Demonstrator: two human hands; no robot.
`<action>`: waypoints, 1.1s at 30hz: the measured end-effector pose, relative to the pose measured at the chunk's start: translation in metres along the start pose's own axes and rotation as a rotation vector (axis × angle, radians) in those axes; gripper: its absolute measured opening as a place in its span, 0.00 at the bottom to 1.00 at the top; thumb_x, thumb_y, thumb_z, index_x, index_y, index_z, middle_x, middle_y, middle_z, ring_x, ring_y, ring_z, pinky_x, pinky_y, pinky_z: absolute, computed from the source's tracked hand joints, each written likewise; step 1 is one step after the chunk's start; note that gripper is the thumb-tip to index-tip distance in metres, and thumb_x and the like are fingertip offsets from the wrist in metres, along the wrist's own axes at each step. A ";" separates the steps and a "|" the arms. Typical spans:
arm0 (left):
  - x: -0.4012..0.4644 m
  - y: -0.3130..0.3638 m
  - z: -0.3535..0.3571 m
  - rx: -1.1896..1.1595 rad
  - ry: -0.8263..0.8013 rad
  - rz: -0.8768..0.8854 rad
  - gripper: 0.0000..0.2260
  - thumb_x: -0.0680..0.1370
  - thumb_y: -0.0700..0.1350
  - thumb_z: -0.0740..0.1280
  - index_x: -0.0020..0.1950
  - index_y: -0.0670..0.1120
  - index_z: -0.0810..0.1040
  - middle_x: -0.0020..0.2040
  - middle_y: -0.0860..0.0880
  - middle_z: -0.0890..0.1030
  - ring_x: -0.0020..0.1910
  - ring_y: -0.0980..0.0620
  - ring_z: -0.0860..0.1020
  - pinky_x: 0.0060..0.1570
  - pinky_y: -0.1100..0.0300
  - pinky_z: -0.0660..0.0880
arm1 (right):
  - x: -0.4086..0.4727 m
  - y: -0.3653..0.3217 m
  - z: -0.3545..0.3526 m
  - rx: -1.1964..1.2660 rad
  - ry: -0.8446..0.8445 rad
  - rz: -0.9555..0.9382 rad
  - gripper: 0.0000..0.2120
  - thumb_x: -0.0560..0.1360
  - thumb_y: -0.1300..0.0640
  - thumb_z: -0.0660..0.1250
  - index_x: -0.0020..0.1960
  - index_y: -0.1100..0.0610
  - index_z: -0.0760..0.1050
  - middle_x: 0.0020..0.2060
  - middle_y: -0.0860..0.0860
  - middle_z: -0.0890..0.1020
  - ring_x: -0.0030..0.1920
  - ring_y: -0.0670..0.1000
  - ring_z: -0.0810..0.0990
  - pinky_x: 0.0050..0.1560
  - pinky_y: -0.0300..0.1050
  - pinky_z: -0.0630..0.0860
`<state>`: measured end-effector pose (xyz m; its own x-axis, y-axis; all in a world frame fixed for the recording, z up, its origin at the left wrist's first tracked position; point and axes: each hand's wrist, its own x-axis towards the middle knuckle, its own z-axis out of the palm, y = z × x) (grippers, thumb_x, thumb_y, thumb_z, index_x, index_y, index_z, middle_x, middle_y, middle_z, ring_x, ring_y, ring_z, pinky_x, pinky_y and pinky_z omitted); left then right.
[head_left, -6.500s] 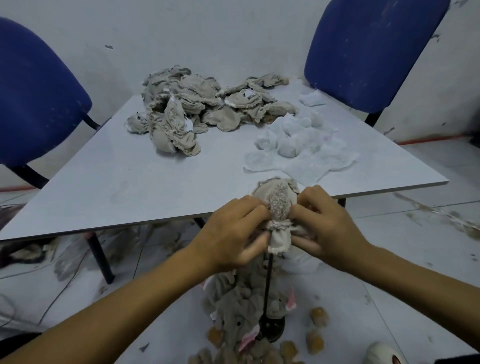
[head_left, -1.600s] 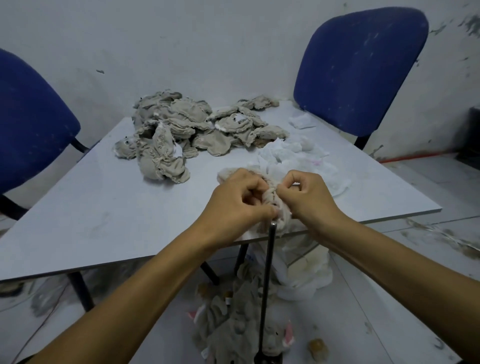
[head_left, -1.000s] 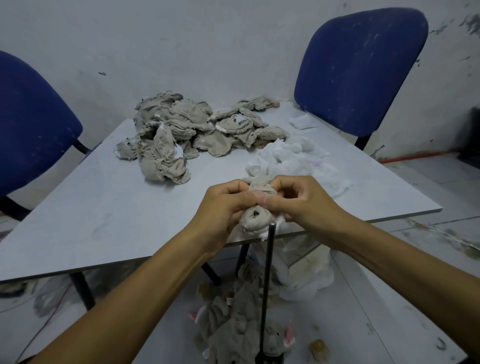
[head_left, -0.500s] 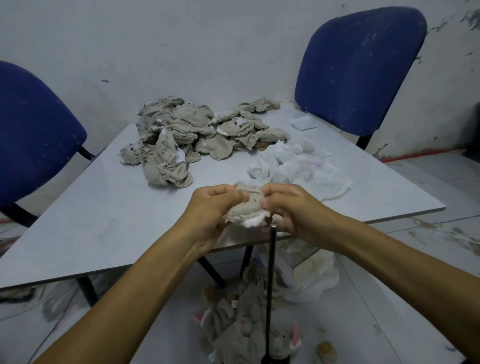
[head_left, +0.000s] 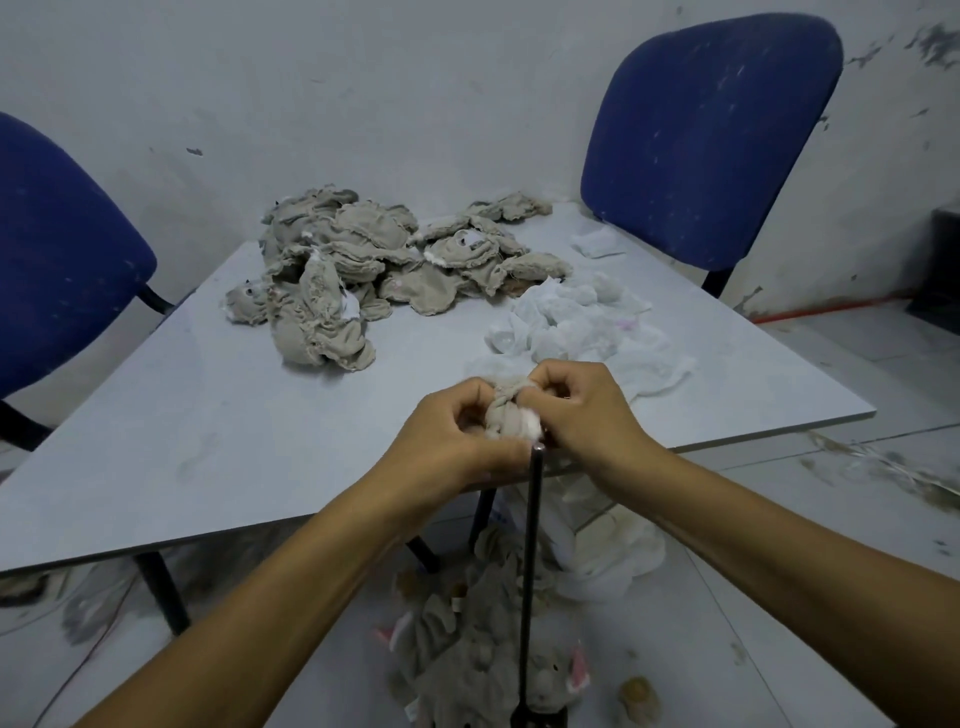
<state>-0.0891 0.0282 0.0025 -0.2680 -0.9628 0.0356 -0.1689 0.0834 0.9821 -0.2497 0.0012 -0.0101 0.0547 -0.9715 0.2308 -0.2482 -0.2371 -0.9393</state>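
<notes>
Pinching a grey plush toy skin (head_left: 505, 415) atop the black rod (head_left: 531, 545), left grip (head_left: 457, 436) and right grip (head_left: 587, 410) both clutched it at the near edge of the tabletop (head_left: 208, 441).

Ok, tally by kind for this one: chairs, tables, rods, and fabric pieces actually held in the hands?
Blue chairs: 2
Table: 1
Black rod: 1
Grey fabric piece, pinched between left hand and right hand: 1
Total: 5
</notes>
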 end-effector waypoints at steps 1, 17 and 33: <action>0.000 -0.001 0.001 -0.015 0.049 -0.018 0.16 0.62 0.40 0.79 0.45 0.40 0.79 0.43 0.42 0.82 0.43 0.48 0.81 0.45 0.52 0.82 | 0.001 0.000 0.000 0.027 -0.028 0.039 0.11 0.74 0.63 0.69 0.33 0.59 0.75 0.25 0.49 0.74 0.28 0.46 0.71 0.32 0.42 0.68; 0.001 -0.006 -0.012 -0.315 -0.024 -0.142 0.17 0.58 0.32 0.76 0.43 0.38 0.77 0.37 0.45 0.82 0.37 0.51 0.83 0.35 0.61 0.80 | -0.005 0.001 -0.018 -0.094 -0.273 -0.128 0.07 0.74 0.61 0.71 0.38 0.59 0.76 0.31 0.49 0.73 0.34 0.46 0.70 0.39 0.44 0.67; 0.011 -0.003 -0.012 -0.355 0.091 -0.175 0.08 0.75 0.37 0.71 0.36 0.40 0.80 0.35 0.38 0.82 0.29 0.46 0.81 0.28 0.62 0.77 | 0.002 0.000 -0.013 0.000 -0.339 0.013 0.06 0.76 0.63 0.70 0.45 0.66 0.77 0.33 0.54 0.72 0.34 0.49 0.70 0.34 0.39 0.67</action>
<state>-0.0806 0.0140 0.0017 -0.1762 -0.9748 -0.1370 0.1378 -0.1622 0.9771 -0.2623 -0.0011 -0.0060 0.3696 -0.9213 0.1210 -0.2507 -0.2243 -0.9417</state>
